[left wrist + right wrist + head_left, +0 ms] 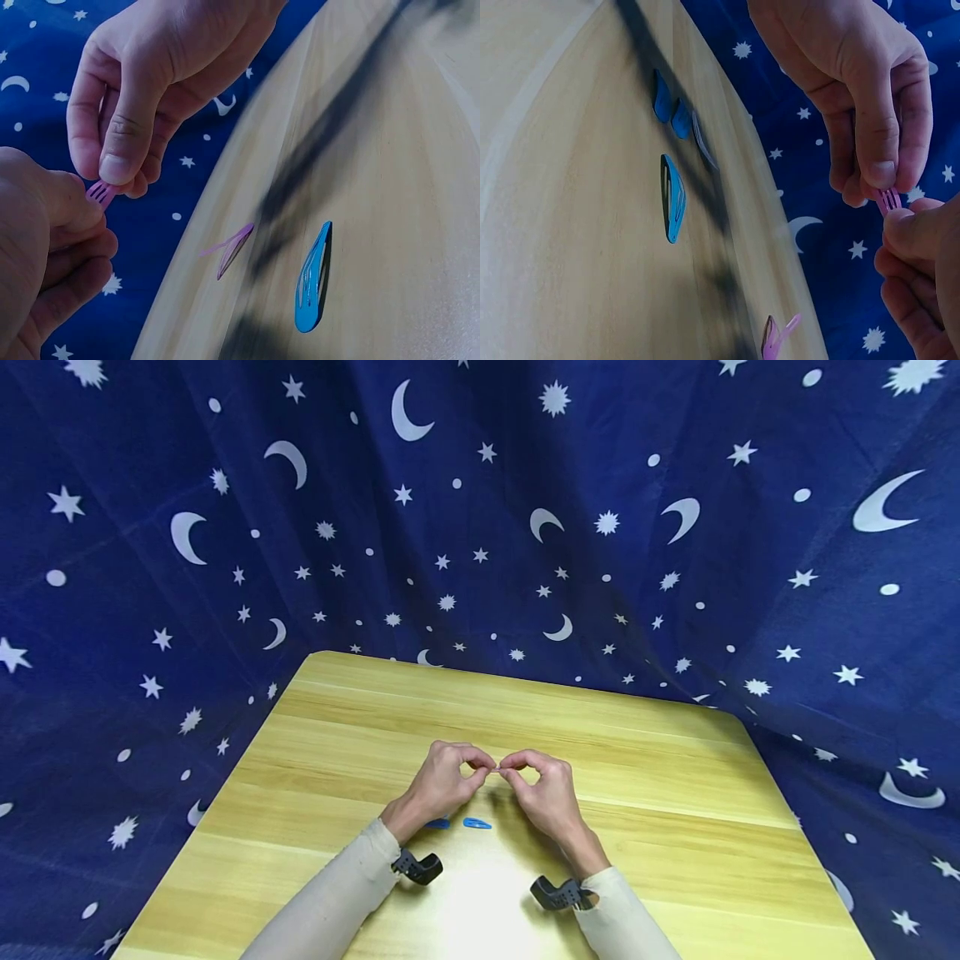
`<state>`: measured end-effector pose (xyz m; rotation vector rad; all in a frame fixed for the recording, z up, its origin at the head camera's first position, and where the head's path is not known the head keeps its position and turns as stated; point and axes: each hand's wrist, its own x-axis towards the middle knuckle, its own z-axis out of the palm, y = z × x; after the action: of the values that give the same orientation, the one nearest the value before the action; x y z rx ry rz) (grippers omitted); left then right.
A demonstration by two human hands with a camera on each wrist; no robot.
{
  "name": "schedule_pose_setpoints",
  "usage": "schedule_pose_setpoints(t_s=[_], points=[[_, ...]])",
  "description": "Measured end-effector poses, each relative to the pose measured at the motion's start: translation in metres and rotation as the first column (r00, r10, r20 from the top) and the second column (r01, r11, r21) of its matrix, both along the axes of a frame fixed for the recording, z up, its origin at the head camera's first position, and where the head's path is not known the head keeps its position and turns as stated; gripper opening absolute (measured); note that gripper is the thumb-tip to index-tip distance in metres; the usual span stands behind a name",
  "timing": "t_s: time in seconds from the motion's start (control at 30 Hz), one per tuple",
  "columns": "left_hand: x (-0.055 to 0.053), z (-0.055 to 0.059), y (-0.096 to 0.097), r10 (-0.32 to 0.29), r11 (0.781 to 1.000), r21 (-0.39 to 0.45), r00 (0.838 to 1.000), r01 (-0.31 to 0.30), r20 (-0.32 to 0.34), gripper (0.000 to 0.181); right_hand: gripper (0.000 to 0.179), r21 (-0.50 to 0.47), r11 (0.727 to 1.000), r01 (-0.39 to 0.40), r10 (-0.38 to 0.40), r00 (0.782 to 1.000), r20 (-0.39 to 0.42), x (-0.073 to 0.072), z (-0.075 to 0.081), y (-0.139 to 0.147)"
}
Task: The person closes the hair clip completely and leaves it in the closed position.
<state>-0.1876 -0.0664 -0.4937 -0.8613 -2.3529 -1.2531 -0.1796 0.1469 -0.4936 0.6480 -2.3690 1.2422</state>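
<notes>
Between my two hands, a pink snap hair clip (102, 193) is pinched at both ends. My left hand (442, 781) grips one end with thumb and fingertips, and my right hand (546, 789) pinches the other; the fingers cover both ends. The clip's slotted middle (888, 200) shows in the gap. Below the hands on the table lies a blue hair clip (306, 307). A second pink clip (246, 231), its parts spread apart, lies beside it in the left wrist view.
Two darker blue clips (661, 101) and a greyish one seen edge-on lie farther along the wooden table (652, 827) in the right wrist view. A dark blue curtain (480, 518) with moons and stars hangs behind the table and along its sides.
</notes>
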Motion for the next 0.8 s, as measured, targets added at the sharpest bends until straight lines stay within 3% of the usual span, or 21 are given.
schedule_pose_setpoints(t_s=[0.8], points=[[0.0011,-0.0001,0.0038,0.028,1.0,-0.004,0.999,-0.029,-0.037,0.013,0.013,-0.004,0.999,0.04,-0.04,0.999,-0.02,0.0017,0.0024,-0.0021]])
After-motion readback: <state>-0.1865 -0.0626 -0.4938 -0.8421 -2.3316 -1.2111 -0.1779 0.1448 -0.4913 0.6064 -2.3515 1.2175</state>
